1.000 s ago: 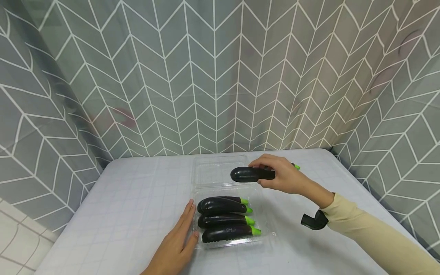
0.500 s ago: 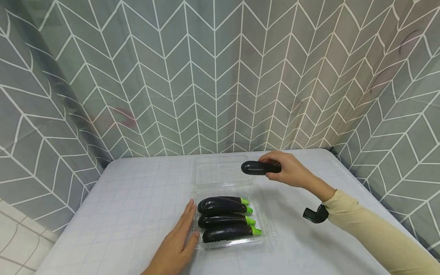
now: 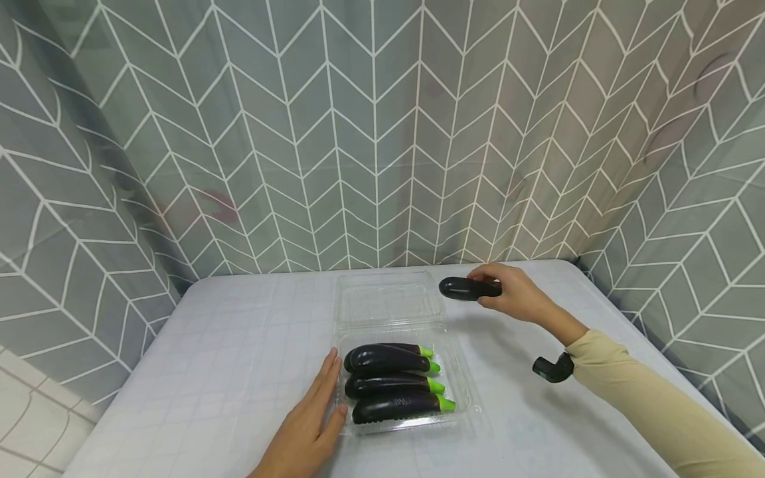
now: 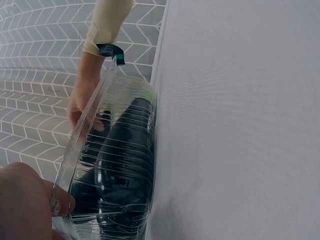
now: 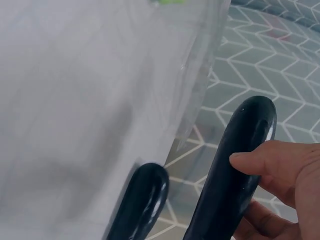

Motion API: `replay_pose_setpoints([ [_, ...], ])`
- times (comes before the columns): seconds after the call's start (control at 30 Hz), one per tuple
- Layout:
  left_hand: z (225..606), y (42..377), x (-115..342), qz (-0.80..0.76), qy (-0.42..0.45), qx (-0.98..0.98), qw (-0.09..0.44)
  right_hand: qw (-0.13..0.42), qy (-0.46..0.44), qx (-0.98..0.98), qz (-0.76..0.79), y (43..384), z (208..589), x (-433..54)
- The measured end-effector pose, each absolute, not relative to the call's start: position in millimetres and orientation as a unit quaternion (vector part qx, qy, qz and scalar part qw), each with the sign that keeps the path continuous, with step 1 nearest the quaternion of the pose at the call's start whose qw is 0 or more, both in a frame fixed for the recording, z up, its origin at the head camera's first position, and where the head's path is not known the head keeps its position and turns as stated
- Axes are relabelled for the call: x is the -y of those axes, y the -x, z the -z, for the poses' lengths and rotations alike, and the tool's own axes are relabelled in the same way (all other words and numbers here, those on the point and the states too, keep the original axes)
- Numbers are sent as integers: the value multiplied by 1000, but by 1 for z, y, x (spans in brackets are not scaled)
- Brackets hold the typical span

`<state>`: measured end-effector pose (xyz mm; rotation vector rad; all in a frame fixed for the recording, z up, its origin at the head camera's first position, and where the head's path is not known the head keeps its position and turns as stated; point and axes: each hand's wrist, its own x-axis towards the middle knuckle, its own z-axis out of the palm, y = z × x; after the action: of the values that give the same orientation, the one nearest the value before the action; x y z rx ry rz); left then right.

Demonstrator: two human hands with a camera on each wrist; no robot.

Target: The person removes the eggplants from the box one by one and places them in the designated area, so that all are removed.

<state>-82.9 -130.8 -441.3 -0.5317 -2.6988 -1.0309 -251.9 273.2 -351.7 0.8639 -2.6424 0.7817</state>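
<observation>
My right hand [image 3: 510,293] grips a dark, glossy eggplant [image 3: 463,288] above the back right of the table, its rounded end pointing left. Thumb and fingers pinch that eggplant [image 5: 230,165] from its sides in the right wrist view. A second eggplant [image 5: 142,200] lies on the table just beside it there; the head view hides it behind the hand. In the clear plastic clamshell container [image 3: 463,378] lie several eggplants [image 3: 391,384] side by side, green stems to the right. My left hand [image 3: 305,421] rests along the container's left side with straight fingers, the thumb [image 4: 60,200] at its rim.
The container's clear lid [image 3: 388,302] lies folded back behind the base on the white tablecloth [image 3: 257,332]. Grey patterned curtains [image 3: 382,133] stand along the table's back and sides. A small black device [image 3: 552,368] is worn at the right wrist.
My right hand has carried its eggplant rightward and back, away from over the container and past the lid. The left hand and the eggplants in the container have stayed in place.
</observation>
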Motion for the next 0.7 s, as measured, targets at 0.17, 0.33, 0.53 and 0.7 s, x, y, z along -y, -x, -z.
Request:
replay_pose_setpoints([
  [0.17, 441, 83, 130, 350, 174, 916, 93, 128, -286, 913, -262, 255, 358, -281],
  [0.33, 440, 82, 130, 351, 174, 915, 91, 124, -281, 916, -257, 258, 362, -287],
  [0.53, 440, 82, 130, 350, 174, 916, 92, 116, -276, 921, -250, 259, 367, -292],
  [0.7, 439, 82, 130, 351, 173, 916, 89, 109, -263, 928, -239, 262, 372, -297],
])
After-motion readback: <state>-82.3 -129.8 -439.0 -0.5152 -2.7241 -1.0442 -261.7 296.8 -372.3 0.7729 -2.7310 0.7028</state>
